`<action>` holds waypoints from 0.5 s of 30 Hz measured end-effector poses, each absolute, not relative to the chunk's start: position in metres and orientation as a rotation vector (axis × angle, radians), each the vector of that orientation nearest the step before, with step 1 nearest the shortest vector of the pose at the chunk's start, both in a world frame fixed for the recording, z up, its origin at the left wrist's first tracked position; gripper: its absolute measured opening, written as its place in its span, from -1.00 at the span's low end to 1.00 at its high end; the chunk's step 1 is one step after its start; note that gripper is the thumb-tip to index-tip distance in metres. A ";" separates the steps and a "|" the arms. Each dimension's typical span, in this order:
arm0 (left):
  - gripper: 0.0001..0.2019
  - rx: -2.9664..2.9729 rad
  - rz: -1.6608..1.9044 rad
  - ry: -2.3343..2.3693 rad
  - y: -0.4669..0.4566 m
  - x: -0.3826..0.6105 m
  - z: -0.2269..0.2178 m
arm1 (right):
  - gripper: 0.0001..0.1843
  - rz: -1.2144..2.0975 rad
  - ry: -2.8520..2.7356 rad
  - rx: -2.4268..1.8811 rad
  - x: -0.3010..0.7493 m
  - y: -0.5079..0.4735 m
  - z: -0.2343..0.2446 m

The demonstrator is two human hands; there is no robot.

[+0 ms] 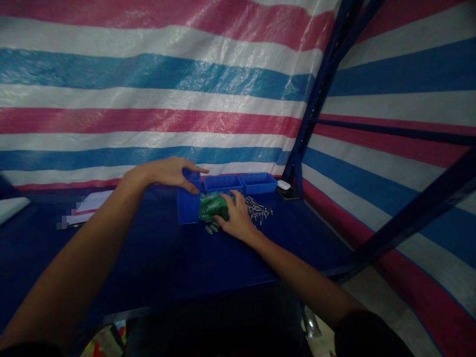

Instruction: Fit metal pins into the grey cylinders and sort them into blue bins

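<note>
My left hand (pixel 169 172) grips the upper edge of a blue plastic bin (pixel 188 207), which is tipped on its side with its base facing left. A heap of small green pieces (pixel 211 206) lies at the bin's right side; their exact kind is too blurred to tell. My right hand (pixel 237 217) is cupped around the right part of this heap, thumb and fingers curved against it. Several loose small cylinders (pixel 212 227) lie on the table just in front of the heap. Right of my right hand is a pile of silvery screw-like or rivet-like pieces (pixel 257 209).
Two more blue bins, a middle one (pixel 223 183) and a right one (pixel 258 183), stand along the back of the blue table (pixel 167 263). A white object (pixel 283 185) rests on a dark flat item at the back right. Papers (pixel 91 206) lie left. Blue metal posts (pixel 308 119) border the right.
</note>
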State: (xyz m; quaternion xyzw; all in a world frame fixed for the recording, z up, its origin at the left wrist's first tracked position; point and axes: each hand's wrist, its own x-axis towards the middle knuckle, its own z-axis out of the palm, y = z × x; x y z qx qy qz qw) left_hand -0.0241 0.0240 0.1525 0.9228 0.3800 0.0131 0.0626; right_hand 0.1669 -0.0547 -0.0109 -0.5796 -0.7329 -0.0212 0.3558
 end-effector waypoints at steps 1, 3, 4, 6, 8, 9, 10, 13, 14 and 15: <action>-0.34 2.742 0.110 1.210 0.023 -0.039 0.156 | -0.33 -0.059 -1.903 -1.496 0.168 -0.055 -0.010; -0.35 2.611 0.270 1.363 0.024 -0.069 0.161 | -0.32 -0.080 -1.940 -1.490 0.170 -0.056 -0.007; -0.35 2.531 0.373 1.411 0.026 -0.084 0.162 | -0.31 -0.105 -1.967 -1.479 0.170 -0.057 -0.006; -0.34 2.345 0.593 1.432 0.028 -0.110 0.161 | -0.28 -0.181 -2.030 -1.438 0.167 -0.060 -0.002; -0.36 2.188 0.795 1.427 0.029 -0.126 0.156 | -0.28 -0.254 -2.087 -1.381 0.162 -0.061 0.003; -0.38 2.122 0.866 1.407 0.029 -0.131 0.153 | -0.29 -0.278 -2.102 -1.357 0.159 -0.060 0.005; -0.41 2.064 0.922 1.390 0.030 -0.133 0.149 | -0.30 -0.295 -2.107 -1.339 0.156 -0.059 0.007; -0.53 1.962 1.024 1.362 0.037 -0.132 0.134 | -0.34 -0.310 -2.071 -1.317 0.152 -0.055 0.013; -0.56 1.955 1.055 1.370 0.042 -0.131 0.127 | -0.38 -0.303 -2.044 -1.307 0.153 -0.056 0.016; -0.57 1.961 1.091 1.380 0.048 -0.130 0.119 | -0.44 -0.286 -2.015 -1.282 0.155 -0.058 0.020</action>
